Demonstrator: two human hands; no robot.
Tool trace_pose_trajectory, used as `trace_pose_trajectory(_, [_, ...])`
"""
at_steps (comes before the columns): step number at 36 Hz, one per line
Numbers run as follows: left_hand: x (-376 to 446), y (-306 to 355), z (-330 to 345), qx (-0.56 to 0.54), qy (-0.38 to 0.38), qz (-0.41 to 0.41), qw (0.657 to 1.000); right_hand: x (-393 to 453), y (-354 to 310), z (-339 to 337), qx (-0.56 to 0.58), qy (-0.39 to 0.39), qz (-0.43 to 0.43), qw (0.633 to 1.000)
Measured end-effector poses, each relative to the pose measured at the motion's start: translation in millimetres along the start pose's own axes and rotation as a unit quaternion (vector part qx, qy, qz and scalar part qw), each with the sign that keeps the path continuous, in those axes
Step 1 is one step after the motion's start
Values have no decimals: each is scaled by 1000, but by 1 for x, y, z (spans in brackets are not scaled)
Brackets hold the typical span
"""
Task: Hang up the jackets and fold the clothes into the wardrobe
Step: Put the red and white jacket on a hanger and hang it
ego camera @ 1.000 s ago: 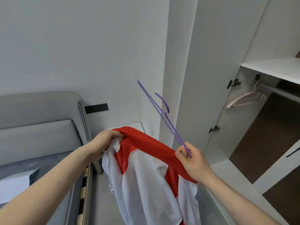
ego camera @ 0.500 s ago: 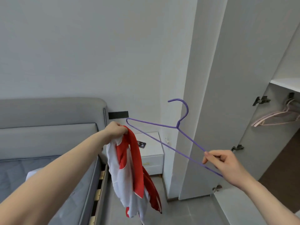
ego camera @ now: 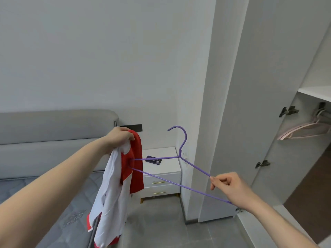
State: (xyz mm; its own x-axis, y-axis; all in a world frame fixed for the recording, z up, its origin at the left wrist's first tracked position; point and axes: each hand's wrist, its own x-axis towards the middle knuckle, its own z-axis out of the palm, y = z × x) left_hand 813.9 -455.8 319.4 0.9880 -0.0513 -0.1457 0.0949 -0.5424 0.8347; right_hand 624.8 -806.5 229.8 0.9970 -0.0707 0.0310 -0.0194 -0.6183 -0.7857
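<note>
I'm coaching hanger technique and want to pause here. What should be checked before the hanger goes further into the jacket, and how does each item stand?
1. Left hand grips the jacket at its top: ok.
2. Right hand pinches the hanger at its right end: ok.
3. Hanger's left end is inside the red part of the jacket: ok.
4. That end sits in a shoulder, not a sleeve: cannot tell.
5. Jacket hangs off the floor: cannot tell, its hem is cut off.
6. Wardrobe door is open, with pink hangers inside: ok.
</note>
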Motion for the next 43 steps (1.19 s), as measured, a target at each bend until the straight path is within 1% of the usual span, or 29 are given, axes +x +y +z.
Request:
trace_pose_trajectory(5, [-30,30,0,-16,-38,73,997,10,-10,26,13,27,-17,999])
trace_pose_trajectory(10, [-70,55,11,-4,-105,164,981,17,-21,50,77,57,-50,994])
trace_pose_trajectory(12, [-85,60,13,35,-124,211,969,18,-22,55,111,84,-64,988])
trace_pose_trajectory(14, [-102,60,12,115,-121,258,952,17,-21,58,147,112,-74,980])
trace_pose_trajectory(16, [-118,58,10,203,-124,310,921,12,-22,60,185,134,-84,970])
trace_pose_trajectory(17, [-126,56,9,235,-146,328,904,11,-22,60,198,145,-88,965])
trace_pose_trajectory(18, [-132,55,7,252,-178,326,894,10,-21,61,206,153,-96,962])
trace_pose_trajectory(19, [-135,55,4,257,-208,308,892,9,-19,61,208,162,-105,959])
trace_pose_trajectory(20, [-138,56,1,252,-216,292,897,9,-18,61,208,173,-116,956])
trace_pose_trajectory(21, [-137,57,-2,239,-191,293,906,8,-17,60,210,183,-125,952])
trace_pose_trajectory(22, [-133,59,-5,229,-133,320,910,8,-17,59,214,190,-134,949])
trace_pose_trajectory(23, [-123,59,-8,235,-59,361,901,8,-18,57,220,194,-142,945])
trace_pose_trajectory(24, [-115,61,-10,268,2,397,878,8,-20,55,226,199,-149,942])
trace_pose_trajectory(25, [-104,63,-10,317,37,423,848,8,-22,53,230,205,-154,939])
trace_pose_trajectory(26, [-94,64,-8,363,45,434,823,8,-24,51,236,207,-159,936])
trace_pose_trajectory(27, [-83,64,-5,392,49,434,810,7,-26,50,236,207,-160,936])
trace_pose_trajectory(28, [-77,67,-1,403,52,423,810,7,-28,48,231,203,-159,938])
trace_pose_trajectory(29, [-73,71,2,396,60,408,821,7,-30,45,229,186,-153,943])
trace_pose_trajectory(30, [-69,75,4,374,74,385,840,8,-29,42,238,159,-142,947])
trace_pose_trajectory(31, [-65,77,6,346,79,371,858,10,-27,38,265,135,-130,946])
trace_pose_trajectory(32, [-62,79,8,328,81,367,867,12,-23,33,320,114,-95,936])
trace_pose_trajectory(33, [-60,81,10,320,81,374,867,14,-16,29,398,92,-39,912])
trace_pose_trajectory(35, [-55,84,12,296,72,370,878,13,6,31,527,73,55,845])
trace_pose_trajectory(36, [-54,86,14,277,61,365,887,11,17,36,529,66,87,842])
trace_pose_trajectory(37, [-53,89,16,261,52,363,893,8,28,44,482,59,109,867])
trace_pose_trajectory(38, [-53,92,17,251,44,361,897,4,35,54,414,44,117,902])
trace_pose_trajectory(39, [-51,95,19,246,41,361,899,-1,36,66,355,19,122,927])
trace_pose_trajectory(40, [-51,99,21,245,42,360,899,-2,34,77,313,-11,116,943])
trace_pose_trajectory(43, [-47,108,28,261,56,372,889,3,8,106,295,-72,82,949])
